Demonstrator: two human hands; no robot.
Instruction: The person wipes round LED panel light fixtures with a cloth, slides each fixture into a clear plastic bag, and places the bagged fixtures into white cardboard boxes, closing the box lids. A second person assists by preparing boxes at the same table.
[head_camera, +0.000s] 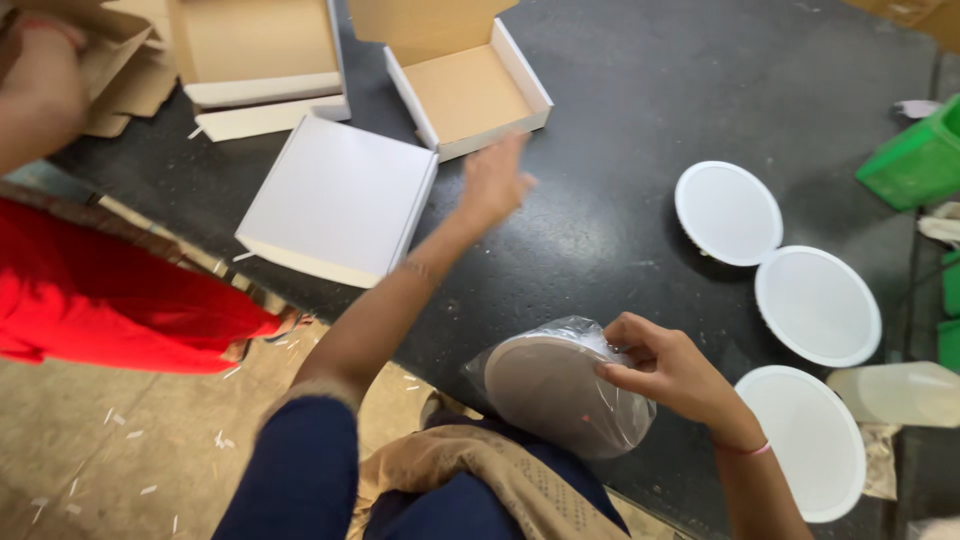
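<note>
My right hand (668, 370) grips a round disc wrapped in clear plastic (555, 392), held tilted near the front edge of the dark table (640, 120). My left hand (491, 184) is stretched forward with fingers apart, holding nothing, hovering just below an open white cardboard box (468, 92). A closed white box (338, 198) lies to the left of that hand.
Three bare white round discs (728, 212) (818, 304) (808, 438) lie along the right of the table. More open boxes (258, 52) sit at the back left. A green bin (915, 158) stands far right. Another person in red (110, 295) is at the left.
</note>
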